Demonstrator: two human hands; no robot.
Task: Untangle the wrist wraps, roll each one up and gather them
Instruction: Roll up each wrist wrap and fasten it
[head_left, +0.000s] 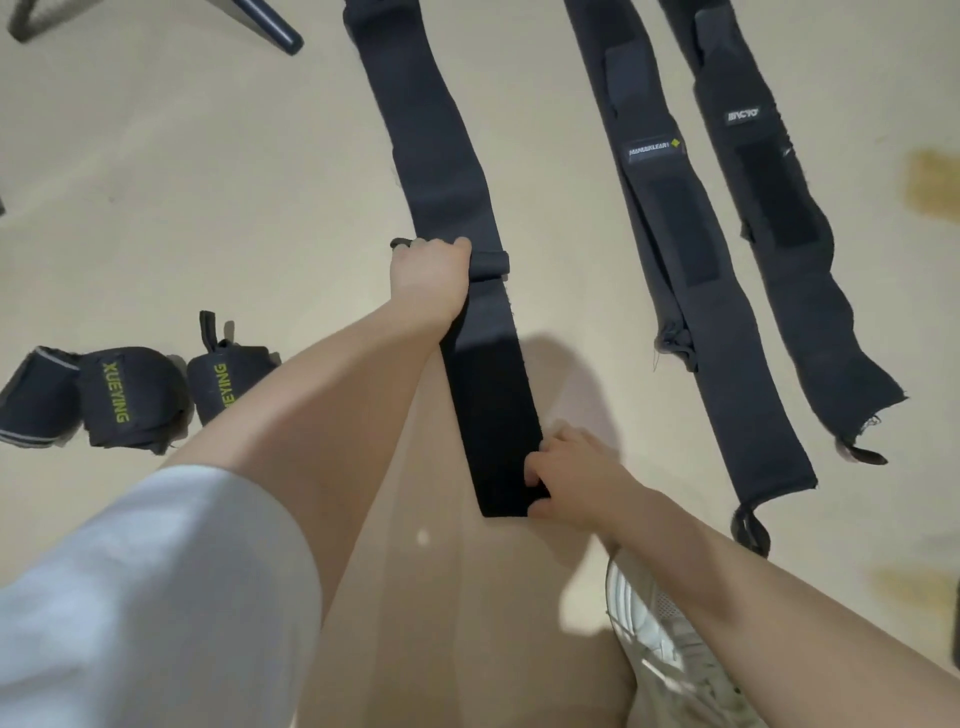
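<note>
Wraps lie in two groups on the pale floor (208, 182). We note three unrolled and three rolled.

Centre wrap (441, 171): stretched flat, running from the top edge down toward us. Our left hand (434, 280) is curled over its left edge at a small cross fold, fingers wrapped round the fabric. Our right hand (566, 475) pinches the near end, on the black hook-and-loop patch (493, 426), thumb below and fingers on top. Both hands are clamped on this one wrap, well apart along its length.

Middle wrap (670, 234): flat, to the right of the centre wrap and apart from it, with a white label and a thumb loop (750, 532) at its near end.

Right wrap (779, 234): flat, just beside the middle wrap, their edges close or touching near the top; we cannot tell which. It carries a small label and a frayed near end.

Rolled wraps, left of our left forearm: one grey-edged roll (39, 397), one roll (132, 397) lettered XUEYING in green, and a third roll (228, 376), partly hidden by the arm. The first two touch; the third sits just beside them.

No containers are in view. A white sleeve (145, 597) covers our left upper arm, a white shoe (670, 639) shows under the right forearm, and a dark furniture leg (265, 23) stands at top left.
</note>
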